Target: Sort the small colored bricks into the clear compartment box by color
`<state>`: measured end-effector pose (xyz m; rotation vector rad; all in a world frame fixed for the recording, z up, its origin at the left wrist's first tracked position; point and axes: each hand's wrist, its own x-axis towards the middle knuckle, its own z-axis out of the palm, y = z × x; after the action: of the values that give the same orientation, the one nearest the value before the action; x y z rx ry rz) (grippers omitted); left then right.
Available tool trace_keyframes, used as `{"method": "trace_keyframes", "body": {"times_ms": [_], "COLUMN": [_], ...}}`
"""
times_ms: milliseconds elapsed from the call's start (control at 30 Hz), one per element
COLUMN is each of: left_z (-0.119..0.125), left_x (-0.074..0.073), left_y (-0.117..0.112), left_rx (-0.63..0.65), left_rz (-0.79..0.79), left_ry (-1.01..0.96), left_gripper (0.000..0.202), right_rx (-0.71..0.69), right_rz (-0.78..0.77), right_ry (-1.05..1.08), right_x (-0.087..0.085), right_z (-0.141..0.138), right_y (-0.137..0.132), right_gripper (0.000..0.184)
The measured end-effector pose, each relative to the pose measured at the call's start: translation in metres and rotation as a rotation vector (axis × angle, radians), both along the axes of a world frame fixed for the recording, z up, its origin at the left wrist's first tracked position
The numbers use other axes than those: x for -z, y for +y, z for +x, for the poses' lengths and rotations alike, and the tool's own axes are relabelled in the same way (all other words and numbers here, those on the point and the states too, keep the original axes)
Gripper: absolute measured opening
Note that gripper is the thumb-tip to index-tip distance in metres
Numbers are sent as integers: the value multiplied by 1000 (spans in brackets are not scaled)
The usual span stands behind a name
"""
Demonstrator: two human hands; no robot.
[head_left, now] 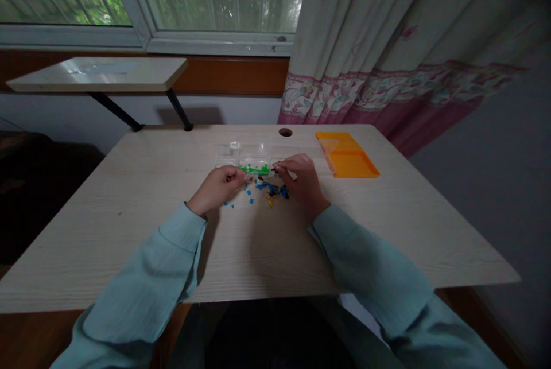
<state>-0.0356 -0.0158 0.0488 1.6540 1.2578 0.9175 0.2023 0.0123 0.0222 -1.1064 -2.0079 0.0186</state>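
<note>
My left hand (220, 186) is closed in a pinch beside a loose pile, with a tiny dark bit at its fingertips too small to name. On the other side, my right hand (302, 178) pinches a small dark piece (274, 170) between thumb and finger. Between and just below the hands lie scattered small blue pieces (251, 201), yellow pieces (271, 204) and dark pieces (274, 191). Small green pieces (257, 170) fill part of a clear plastic compartment box (255, 147) behind the pile. My right hand hides part of the box.
An orange tray (353, 164) lies at the right, with a clear plastic sheet or lid (328, 154) overlapping its left edge. The wooden table (267, 254) has a round hole (285, 132) at the back. A raised shelf (129, 76) stands at the back left.
</note>
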Motion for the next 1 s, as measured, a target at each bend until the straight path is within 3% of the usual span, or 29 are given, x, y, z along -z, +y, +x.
{"method": "trace_keyframes", "body": {"times_ms": [133, 433, 833, 1000], "left_z": [15, 23, 21, 9], "left_x": [5, 20, 19, 14], "left_y": [-4, -6, -5, 1], "left_rx": [-33, -46, 6, 7], "left_rz": [-66, -92, 50, 219], "left_ry": [-157, -295, -126, 74], "left_gripper": [34, 33, 30, 27], "right_rx": [-116, -191, -197, -69], "right_rz": [51, 111, 78, 60], "right_ry": [-34, -63, -35, 16], "right_x": [-3, 3, 2, -2], "right_z": [-13, -16, -14, 7], "right_y": [-14, -15, -11, 4], "right_gripper": [23, 22, 18, 21]}}
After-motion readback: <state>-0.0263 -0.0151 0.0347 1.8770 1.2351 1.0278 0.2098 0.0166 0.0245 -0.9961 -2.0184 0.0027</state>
